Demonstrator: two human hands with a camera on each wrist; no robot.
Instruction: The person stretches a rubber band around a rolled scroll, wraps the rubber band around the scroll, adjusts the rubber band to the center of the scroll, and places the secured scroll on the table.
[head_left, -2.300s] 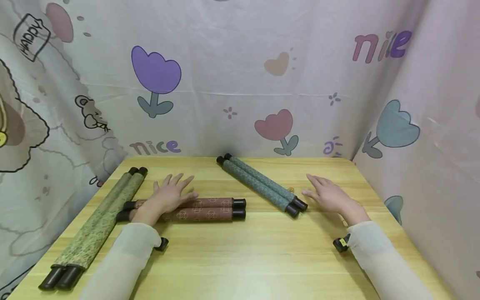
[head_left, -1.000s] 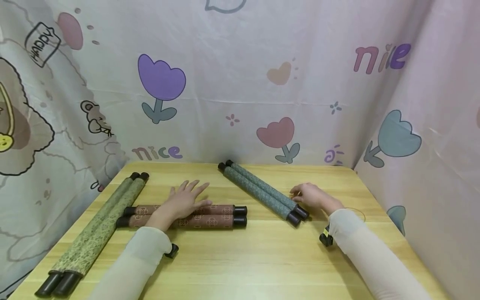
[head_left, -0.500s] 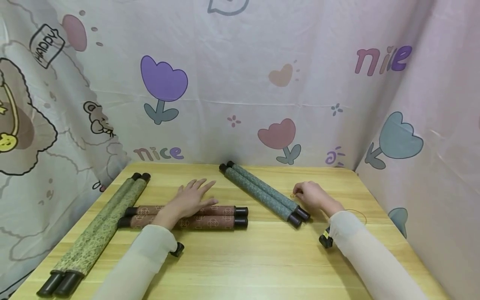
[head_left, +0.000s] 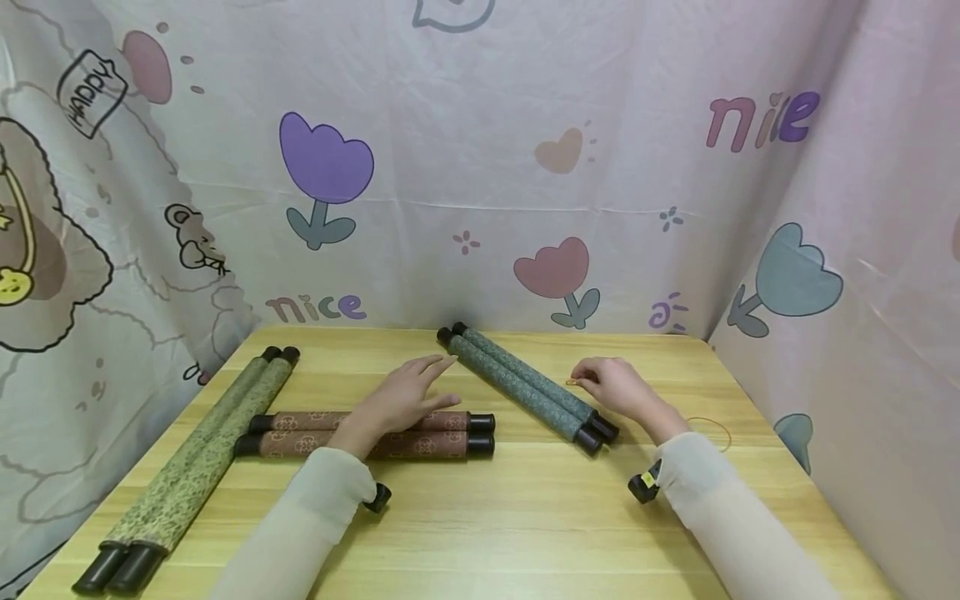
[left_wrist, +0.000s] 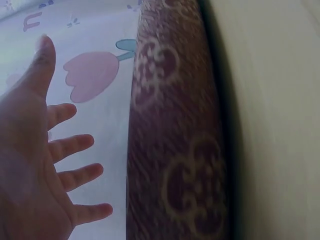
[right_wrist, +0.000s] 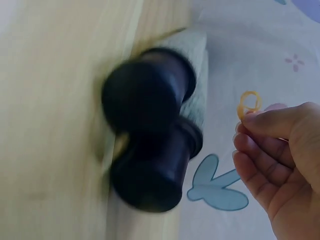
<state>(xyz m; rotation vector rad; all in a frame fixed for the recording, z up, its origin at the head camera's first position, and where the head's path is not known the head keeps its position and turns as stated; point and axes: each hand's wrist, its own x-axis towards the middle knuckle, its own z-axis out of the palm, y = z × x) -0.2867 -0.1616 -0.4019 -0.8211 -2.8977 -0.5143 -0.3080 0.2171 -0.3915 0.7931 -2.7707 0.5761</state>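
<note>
Between thumb and forefinger my right hand (head_left: 617, 388) pinches a small yellow rubber band (right_wrist: 249, 102), which forms a little loop above the fingertips in the right wrist view. Just left of that hand lies a blue-green double-rolled scroll (head_left: 517, 379) with black rod ends, slanting across the table. My left hand (head_left: 408, 398) is over the brown patterned scroll (head_left: 420, 445), fingers spread and straight, holding nothing. In the left wrist view the brown scroll (left_wrist: 175, 125) runs beside the open palm.
A long yellow-green scroll (head_left: 195, 454) lies along the table's left side. Another thin rubber band (head_left: 729, 433) rests on the wooden table (head_left: 510, 533) beside the right wrist. A printed curtain (head_left: 450, 150) hangs behind and at both sides.
My right hand came in to the table, picked up the small rubber band and has lifted it slightly leftward. My left hand has slid right above the brown scroll. The scrolls stay put.
</note>
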